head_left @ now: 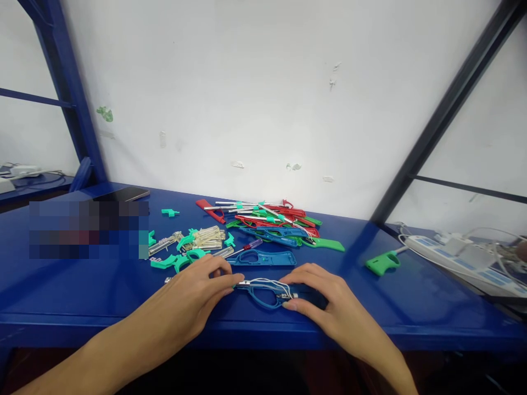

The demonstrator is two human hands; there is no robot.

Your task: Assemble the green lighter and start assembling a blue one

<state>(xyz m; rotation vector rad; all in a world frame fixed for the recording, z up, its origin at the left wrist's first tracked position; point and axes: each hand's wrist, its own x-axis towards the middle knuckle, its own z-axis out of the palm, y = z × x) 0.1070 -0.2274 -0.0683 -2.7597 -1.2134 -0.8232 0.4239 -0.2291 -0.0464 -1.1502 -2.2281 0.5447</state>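
Observation:
A blue lighter shell [263, 303] with a loop-shaped trigger guard lies near the front of the blue table. White wires [267, 281] run along it from a metal tube [244, 283] to a small metal-and-white part [289, 295]. My left hand [206, 288] pinches the metal tube at the shell's left end. My right hand [321, 293] grips the shell's right end, thumb below and fingers above; its palm hides part of the shell. Just behind lies another blue shell half [272, 258], beside a screwdriver [252, 244] with a purple handle.
Behind is a pile of red, green and blue lighter shells [280, 219] with metal tubes. Green triggers [164, 262] and clear parts [209, 236] lie left. A green lighter [382, 264] and a power strip [453, 258] are at right; a blurred patch covers the left.

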